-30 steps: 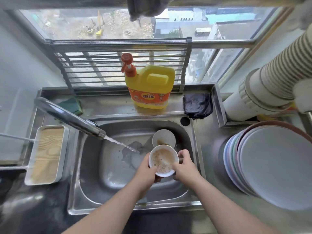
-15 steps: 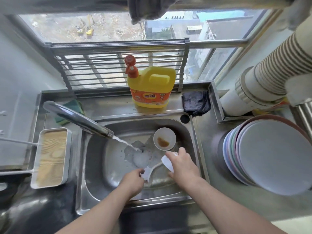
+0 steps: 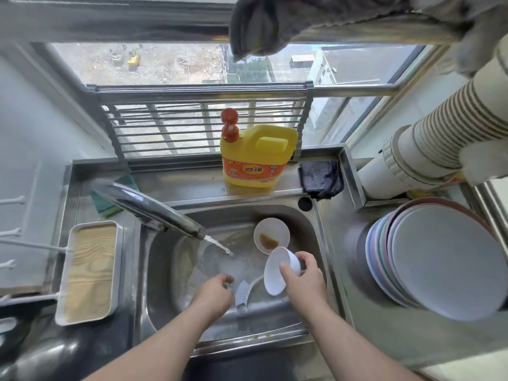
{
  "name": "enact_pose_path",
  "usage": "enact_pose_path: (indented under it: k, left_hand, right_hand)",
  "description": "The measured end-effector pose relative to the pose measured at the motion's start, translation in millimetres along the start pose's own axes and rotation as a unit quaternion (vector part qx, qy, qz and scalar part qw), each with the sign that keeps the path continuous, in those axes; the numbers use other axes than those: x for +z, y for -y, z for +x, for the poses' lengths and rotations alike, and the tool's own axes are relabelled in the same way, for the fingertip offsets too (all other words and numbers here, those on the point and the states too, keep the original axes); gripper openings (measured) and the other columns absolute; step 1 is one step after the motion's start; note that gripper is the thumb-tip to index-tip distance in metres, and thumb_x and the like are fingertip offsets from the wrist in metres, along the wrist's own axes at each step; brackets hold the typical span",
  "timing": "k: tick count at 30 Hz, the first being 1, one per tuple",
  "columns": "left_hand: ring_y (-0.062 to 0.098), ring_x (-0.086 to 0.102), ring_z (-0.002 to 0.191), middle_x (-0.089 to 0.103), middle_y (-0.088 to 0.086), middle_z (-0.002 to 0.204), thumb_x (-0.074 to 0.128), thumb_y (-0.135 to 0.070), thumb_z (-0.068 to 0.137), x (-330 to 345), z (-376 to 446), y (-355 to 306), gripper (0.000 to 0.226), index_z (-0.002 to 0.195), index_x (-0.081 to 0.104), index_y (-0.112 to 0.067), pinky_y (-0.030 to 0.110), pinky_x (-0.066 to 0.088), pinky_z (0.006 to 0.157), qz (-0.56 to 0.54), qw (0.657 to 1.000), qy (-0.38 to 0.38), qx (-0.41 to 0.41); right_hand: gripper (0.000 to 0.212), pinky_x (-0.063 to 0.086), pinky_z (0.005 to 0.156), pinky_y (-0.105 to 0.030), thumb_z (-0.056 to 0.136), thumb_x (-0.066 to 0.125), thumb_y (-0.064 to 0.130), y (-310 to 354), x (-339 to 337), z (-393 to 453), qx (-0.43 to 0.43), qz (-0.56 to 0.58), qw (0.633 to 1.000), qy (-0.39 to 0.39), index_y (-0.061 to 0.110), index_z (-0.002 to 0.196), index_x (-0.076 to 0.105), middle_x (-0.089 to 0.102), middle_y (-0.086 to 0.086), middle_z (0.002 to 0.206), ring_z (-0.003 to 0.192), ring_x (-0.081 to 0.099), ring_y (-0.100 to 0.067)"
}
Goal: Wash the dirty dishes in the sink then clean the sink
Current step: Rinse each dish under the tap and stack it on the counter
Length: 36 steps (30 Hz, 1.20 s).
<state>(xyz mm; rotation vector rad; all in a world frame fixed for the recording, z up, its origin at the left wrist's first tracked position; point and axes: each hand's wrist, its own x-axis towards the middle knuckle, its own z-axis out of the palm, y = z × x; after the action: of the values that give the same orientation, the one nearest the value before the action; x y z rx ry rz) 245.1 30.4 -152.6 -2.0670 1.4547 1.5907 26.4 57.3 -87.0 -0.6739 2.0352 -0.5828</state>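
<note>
Bowl (image 3: 280, 268), white and tipped on its side, sits in my right hand (image 3: 302, 279), my fingers curled over its rim and my thumb behind it, above the near right part of the sink (image 3: 308, 215). My left hand (image 3: 215, 291) hovers just left of it with the fingers loosely curled; I cannot tell whether it is touching anything. Between my two hands a white dish brush (image 3: 246, 292) lies on the sink floor, its bristle head toward my left hand and its handle running up behind the bowl. Just beyond the bowl a second small white bowl (image 3: 271, 235) rests upright in the sink with a brown smear inside. Water runs from the tap (image 3: 148, 206) onto the sink floor left of that bowl. On the ledge behind stands a yellow detergent jug (image 3: 258, 155) with a red pump; its orange label carries characters too small for me to read. A dark cloth (image 3: 321, 178) lies right of the jug, a green sponge (image 3: 105, 204) behind the tap. On the counter to the right leans a stack of pastel plates (image 3: 439, 259); to the left lies a wood-grain tray (image 3: 89, 272)
</note>
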Motion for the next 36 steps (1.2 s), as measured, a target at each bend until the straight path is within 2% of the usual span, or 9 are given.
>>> enact_pose_path:
  k: [2, 6, 9, 14, 22, 27, 29, 32, 36]
  left_hand:
    - [0.017, 0.065, 0.098, 0.064, 0.001, 0.127, 0.047, -0.016, 0.094, 11, 4, -1, 0.047, 0.134, 0.063, -0.035, 0.027, 0.053, 0.079, 0.04, 0.999, 0.024, 0.009]
    - [0.029, 0.062, 0.12, 0.048, 0.007, 0.144, 0.05, -0.02, 0.097, 42, 21, -6, 0.059, 0.151, 0.045, -0.043, 0.034, 0.052, 0.102, 0.137, 0.989, 0.039, 0.037]
    - [0.033, 0.057, 0.119, 0.044, 0.008, 0.135, 0.051, -0.027, 0.098, 62, 33, -14, 0.054, 0.146, 0.036, -0.046, 0.044, 0.054, 0.097, 0.218, 0.974, 0.017, 0.055]
    - [0.034, 0.061, 0.115, 0.046, 0.008, 0.13, 0.05, -0.028, 0.1, 76, 56, -30, 0.037, 0.137, 0.049, -0.036, 0.041, 0.052, 0.091, 0.288, 0.956, -0.021, 0.043]
    - [0.034, 0.055, 0.095, 0.044, 0.008, 0.122, 0.043, -0.013, 0.096, 46, 26, -1, 0.025, 0.113, 0.057, -0.026, 0.034, 0.043, 0.081, 0.2, 0.978, -0.044, -0.051]
    - [0.037, 0.06, 0.122, 0.056, 0.017, 0.138, 0.047, -0.012, 0.103, 12, 17, 41, 0.032, 0.129, 0.064, -0.02, 0.031, 0.043, 0.085, 0.127, 0.979, -0.099, -0.123]
    - [0.036, 0.058, 0.126, 0.058, 0.018, 0.137, 0.042, -0.019, 0.105, 3, 19, 50, 0.034, 0.133, 0.062, -0.023, 0.033, 0.048, 0.096, 0.104, 0.976, -0.118, -0.148]
    - [0.037, 0.056, 0.128, 0.052, 0.022, 0.138, 0.04, -0.022, 0.105, -4, 25, 49, 0.041, 0.143, 0.054, -0.017, 0.039, 0.048, 0.108, 0.076, 0.973, -0.127, -0.177]
    - [0.038, 0.062, 0.119, 0.041, 0.022, 0.141, 0.046, -0.017, 0.102, -5, 24, 50, 0.046, 0.148, 0.045, -0.016, 0.041, 0.051, 0.107, 0.074, 0.968, -0.137, -0.196]
  right_hand:
    - [0.035, 0.052, 0.069, -0.028, 0.087, 0.07, 0.045, -5, 0, 0, -0.001, -0.015, 1.0, 0.009, 0.047, 0.115, 0.049, 0.057, 0.006, 0.112, 0.092, 0.062, -0.013]
    - [0.039, 0.045, 0.068, -0.019, 0.089, 0.071, 0.044, -25, 3, 4, -0.007, -0.077, 0.996, 0.035, 0.05, 0.118, 0.045, 0.047, 0.01, 0.113, 0.094, 0.057, -0.009]
    - [0.041, 0.043, 0.071, -0.019, 0.088, 0.072, 0.045, -38, 4, 7, -0.012, -0.096, 0.994, 0.041, 0.052, 0.117, 0.044, 0.046, 0.011, 0.112, 0.093, 0.057, -0.006]
    - [0.044, 0.044, 0.078, -0.026, 0.088, 0.071, 0.05, -44, 8, 22, -0.013, -0.091, 0.995, 0.049, 0.053, 0.121, 0.042, 0.044, 0.01, 0.111, 0.093, 0.055, -0.005]
    - [0.031, 0.049, 0.073, -0.031, 0.09, 0.067, 0.044, -31, -7, 22, -0.091, -0.074, 0.993, 0.018, 0.046, 0.114, 0.047, 0.045, 0.01, 0.107, 0.088, 0.058, -0.012]
    - [0.031, 0.044, 0.066, -0.022, 0.088, 0.068, 0.046, -24, -9, 19, -0.088, -0.05, 0.995, 0.018, 0.046, 0.113, 0.049, 0.047, 0.013, 0.108, 0.087, 0.058, -0.007]
    - [0.032, 0.045, 0.065, -0.024, 0.087, 0.067, 0.05, -22, -4, 21, -0.092, -0.059, 0.993, 0.034, 0.05, 0.113, 0.047, 0.047, 0.015, 0.108, 0.088, 0.059, -0.007]
    - [0.036, 0.047, 0.065, -0.024, 0.084, 0.065, 0.057, -20, 8, 25, -0.091, -0.053, 0.993, 0.054, 0.053, 0.113, 0.046, 0.049, 0.017, 0.109, 0.089, 0.06, -0.006]
    - [0.041, 0.057, 0.074, -0.032, 0.081, 0.067, 0.061, -21, 24, 30, -0.056, -0.002, 0.994, 0.097, 0.049, 0.117, 0.052, 0.062, 0.008, 0.111, 0.095, 0.066, -0.011]
